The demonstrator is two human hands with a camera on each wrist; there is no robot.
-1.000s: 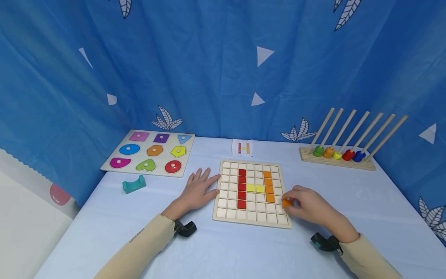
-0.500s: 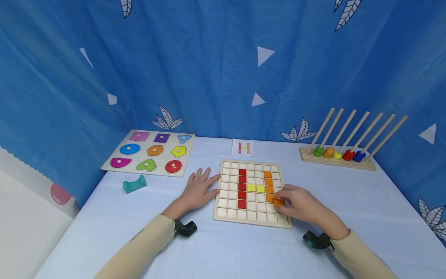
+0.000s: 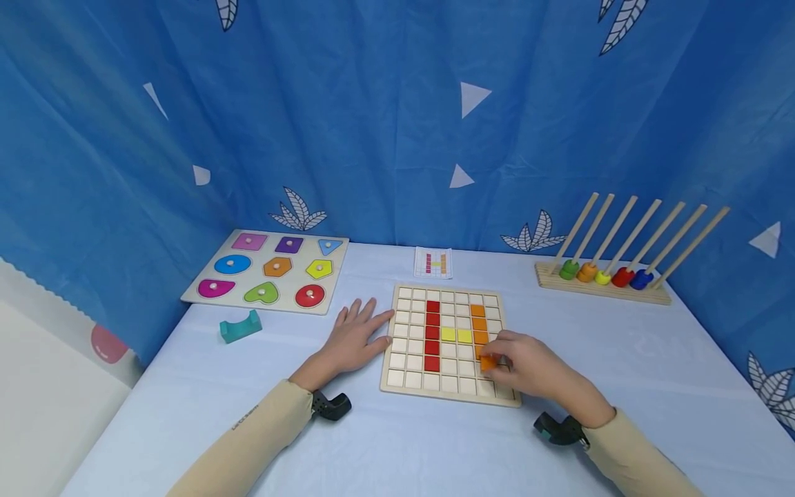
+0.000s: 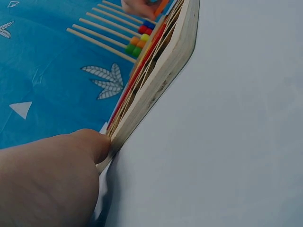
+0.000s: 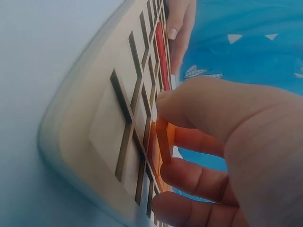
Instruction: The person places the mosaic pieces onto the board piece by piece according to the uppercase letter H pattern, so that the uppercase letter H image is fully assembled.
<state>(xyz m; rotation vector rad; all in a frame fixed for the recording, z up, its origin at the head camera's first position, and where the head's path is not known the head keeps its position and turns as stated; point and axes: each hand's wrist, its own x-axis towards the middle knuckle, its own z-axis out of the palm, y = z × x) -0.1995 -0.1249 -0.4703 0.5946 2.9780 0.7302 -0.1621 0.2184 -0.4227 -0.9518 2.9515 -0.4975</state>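
A wooden grid board [image 3: 448, 386] lies on the table with a column of red tiles [image 3: 432, 333], two yellow tiles [image 3: 456, 335] and a column of orange tiles [image 3: 479, 323]. My right hand [image 3: 528, 362] pinches one more orange tile [image 5: 164, 139] between thumb and fingers. In the right wrist view that tile is tilted, close over the board at the near end of the orange column. My left hand [image 3: 350, 342] lies with fingers spread at the board's left side, its thumb [image 4: 97, 142] touching the edge.
Behind the board lies a small pattern card [image 3: 433, 264]. A shape puzzle [image 3: 288, 290] and a teal curved block [image 3: 241, 327] are at the left. On the right stands a wooden peg rack [image 3: 602, 284] with coloured beads. A blue curtain [image 3: 373, 138] hangs behind.
My right hand has moved left with the orange tile, from the board's right edge to the near end of the orange column. The left hand has stayed in place.
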